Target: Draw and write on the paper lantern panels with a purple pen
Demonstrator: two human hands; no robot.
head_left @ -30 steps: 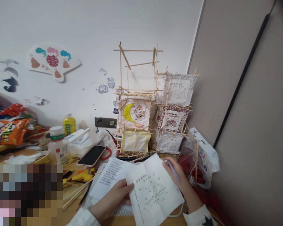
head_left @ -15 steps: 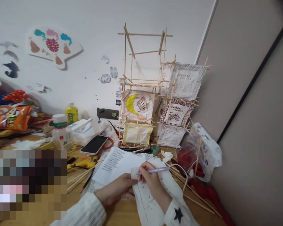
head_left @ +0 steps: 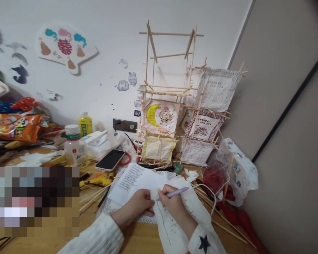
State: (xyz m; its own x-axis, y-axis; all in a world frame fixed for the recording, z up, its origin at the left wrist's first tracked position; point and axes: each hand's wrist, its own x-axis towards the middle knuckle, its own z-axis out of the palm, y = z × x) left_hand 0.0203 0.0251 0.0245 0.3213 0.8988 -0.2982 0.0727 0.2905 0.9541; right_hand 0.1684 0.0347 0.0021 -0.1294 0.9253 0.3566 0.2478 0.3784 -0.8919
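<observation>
My right hand [head_left: 176,208] is closed around a light purple pen [head_left: 178,192], whose tip sits at the upper left part of a white sheet [head_left: 165,227]. A wavy line and small marks run down that sheet. Thumb and fingers of my left hand [head_left: 137,204] pinch the sheet's left edge, close to the pen tip. Beneath and beyond lies a page of handwriting [head_left: 129,183] on a checked-border sheet [head_left: 147,219]. Behind the papers stands a stick frame [head_left: 172,34] with drawn panels, one showing a yellow crescent moon [head_left: 151,118].
To the left are a phone [head_left: 110,159], a yellow glue gun [head_left: 100,180], a plastic bottle [head_left: 75,150] and an orange snack bag [head_left: 21,127]. Loose sticks [head_left: 229,231] and a clear plastic bag [head_left: 242,176] lie right. Pixelation hides the lower left corner.
The whole view has shifted, so things appear farther right. My right hand has moved the pen tip slightly down the sheet. Both hands keep their holds.
</observation>
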